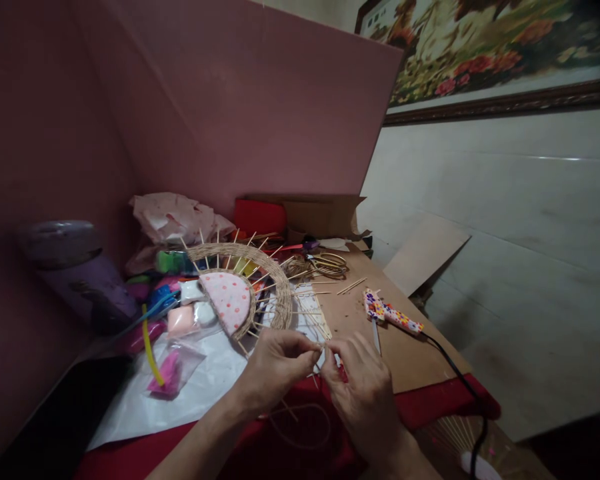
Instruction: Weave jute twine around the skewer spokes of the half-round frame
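Note:
Close together at the front edge of the work surface, my left hand (283, 360) and my right hand (357, 373) pinch a thin strand of twine (310, 448) between thumbs and forefingers. Part of the strand hangs in a loose loop below. Just beyond my left hand lies a half-round fan shape with a pink, red-dotted centre (226, 301). Thin wooden sticks radiate from it, and a woven twine band (283, 290) arches through them. The strand's ends are hidden by my fingers.
A flower-patterned glue gun (393, 315) lies on brown cardboard (405, 363) at right, its black cord trailing off. Scissors (330, 265) and loose sticks (353, 287) lie behind. Clay packets (181, 321) and a yellow strip (150, 347) sit at left, near a purple container (87, 283).

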Available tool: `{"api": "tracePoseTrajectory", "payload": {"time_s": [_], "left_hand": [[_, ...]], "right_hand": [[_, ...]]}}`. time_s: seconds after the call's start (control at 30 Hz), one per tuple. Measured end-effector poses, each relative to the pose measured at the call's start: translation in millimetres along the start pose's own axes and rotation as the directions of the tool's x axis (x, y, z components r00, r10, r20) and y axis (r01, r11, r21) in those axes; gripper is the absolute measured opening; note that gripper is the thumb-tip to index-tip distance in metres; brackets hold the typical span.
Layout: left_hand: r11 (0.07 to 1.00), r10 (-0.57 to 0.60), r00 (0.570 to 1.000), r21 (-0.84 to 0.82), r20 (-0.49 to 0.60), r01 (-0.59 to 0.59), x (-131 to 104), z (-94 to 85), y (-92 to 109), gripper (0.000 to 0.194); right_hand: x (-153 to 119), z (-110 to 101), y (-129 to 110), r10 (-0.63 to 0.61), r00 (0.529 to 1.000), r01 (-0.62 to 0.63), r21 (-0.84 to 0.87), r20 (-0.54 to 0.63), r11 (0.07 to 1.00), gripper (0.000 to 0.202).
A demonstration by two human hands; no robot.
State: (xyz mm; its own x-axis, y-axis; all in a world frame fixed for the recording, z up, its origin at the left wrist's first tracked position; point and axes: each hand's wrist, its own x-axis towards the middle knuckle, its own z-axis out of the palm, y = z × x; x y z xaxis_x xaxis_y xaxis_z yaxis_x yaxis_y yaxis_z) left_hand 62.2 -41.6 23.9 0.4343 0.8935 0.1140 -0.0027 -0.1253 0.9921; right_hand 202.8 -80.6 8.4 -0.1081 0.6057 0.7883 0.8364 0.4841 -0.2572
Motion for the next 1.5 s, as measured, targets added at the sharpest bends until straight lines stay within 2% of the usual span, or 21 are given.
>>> {"api": "tracePoseTrajectory", "payload": {"time_s": [0.13,0.2,0.3,0.37,0.4,0.43,0.5,0.57,0.63,0.77,0.87,0.93,1.0,1.13,1.2,1.23,1.33,1.5], "left_hand": [[0.997,-0.064,0.998,-0.052,0.003,0.064,-1,-3.5,2,0.016],[0.989,-0.110,0.994,-0.099,-0.018,0.107,-1,-6.1,2,0.019],[0.978,-0.164,0.986,-0.140,-0.038,0.157,1,-8.8,2,0.023],[0.973,-0.187,0.982,-0.145,-0.030,0.180,2,-9.2,2,0.025],[0.972,-0.192,0.981,-0.145,-0.030,0.186,3,-9.0,1,0.026],[0.973,-0.191,0.981,-0.141,-0.033,0.185,3,-8.8,1,0.026],[0.977,-0.177,0.983,-0.129,-0.046,0.170,3,-8.1,0,0.026],[0.982,-0.154,0.986,-0.117,-0.056,0.147,3,-7.8,0,0.026],[0.985,-0.137,0.989,-0.109,-0.061,0.130,3,-7.9,-1,0.026],[0.983,-0.154,0.986,-0.110,-0.070,0.146,3,-8.5,0,0.028],[0.981,-0.169,0.983,-0.112,-0.066,0.161,3,-8.4,1,0.027],[0.982,-0.160,0.985,-0.109,-0.056,0.154,2,-7.9,2,0.026],[0.984,-0.148,0.988,-0.103,-0.039,0.143,2,-7.3,2,0.028],[0.984,-0.160,0.987,-0.077,0.021,0.161,1,-5.1,1,0.034],[0.984,-0.161,0.985,-0.063,0.061,0.164,1,-3.9,0,0.035],[0.985,-0.156,0.984,-0.058,0.085,0.161,1,-3.5,0,0.035],[0.986,-0.141,0.978,-0.065,0.151,0.152,0,-3.0,-2,0.035],[0.988,-0.116,0.979,-0.081,0.170,0.131,-1,-2.5,-5,0.027]], "right_hand": [[6,-5,25,0.041,0.998,-0.047,-0.191,-0.037,0.980,0.018],[11,-15,41,0.070,0.990,-0.104,-0.292,-0.124,0.951,0.018],[15,-40,55,0.162,0.976,-0.192,-0.223,-0.146,0.956,0.016],[14,-60,57,0.294,0.956,-0.291,-0.088,0.019,0.953,0.018],[12,-70,57,0.319,0.936,-0.316,-0.042,0.148,0.948,0.022],[9,-78,57,0.312,0.903,-0.322,-0.015,0.296,0.947,0.023],[1,-91,61,0.244,0.823,-0.289,0.009,0.513,0.957,0.025],[-11,-99,67,0.171,0.748,-0.234,0.012,0.641,0.972,0.020],[-24,-102,73,0.134,0.701,-0.189,0.001,0.700,0.982,0.012],[-42,-107,80,0.157,0.679,-0.171,-0.053,0.718,0.984,0.011],[-40,-113,74,0.185,0.649,-0.199,-0.070,0.738,0.977,0.012],[-34,-112,67,0.184,0.677,-0.239,-0.024,0.713,0.971,0.013],[-26,-104,57,0.173,0.752,-0.281,0.071,0.637,0.957,0.010],[-12,-68,33,0.232,0.879,-0.361,0.263,0.417,0.895,0.016],[-7,-49,20,0.242,0.906,-0.359,0.326,0.347,0.875,0.027],[-5,-41,15,0.242,0.916,-0.353,0.356,0.320,0.865,0.030],[0,-27,7,0.257,0.914,-0.371,0.393,0.312,0.841,0.011],[-2,-31,15,0.347,0.875,-0.454,0.322,0.338,0.831,0.020]]}}
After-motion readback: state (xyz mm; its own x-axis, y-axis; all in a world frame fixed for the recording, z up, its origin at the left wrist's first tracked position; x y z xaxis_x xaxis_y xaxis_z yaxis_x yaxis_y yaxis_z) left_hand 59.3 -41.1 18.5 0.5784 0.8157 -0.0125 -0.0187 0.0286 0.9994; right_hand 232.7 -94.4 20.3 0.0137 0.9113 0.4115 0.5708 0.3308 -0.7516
